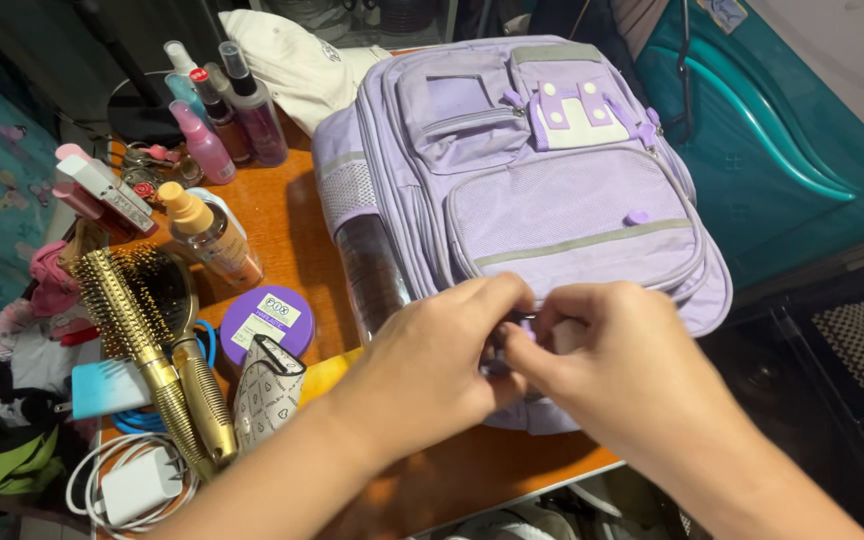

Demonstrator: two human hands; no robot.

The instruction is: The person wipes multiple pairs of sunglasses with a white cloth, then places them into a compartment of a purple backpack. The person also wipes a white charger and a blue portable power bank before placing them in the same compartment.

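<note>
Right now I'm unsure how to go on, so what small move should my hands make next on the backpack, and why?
Probably steady the backpack with the left hand and draw the zipper pull sideways with the right hand. Both hands meet, fingers pinched, at its near edge, where the pull seems to be, though the fingers hide it.

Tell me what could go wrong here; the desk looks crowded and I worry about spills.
The backpack overhangs the table edge, so tugging with both hands, left hand and right hand, might pull it off. The dark bottle in its side pocket lies flat and could slide out. A shove left may topple the spray bottles.
</note>
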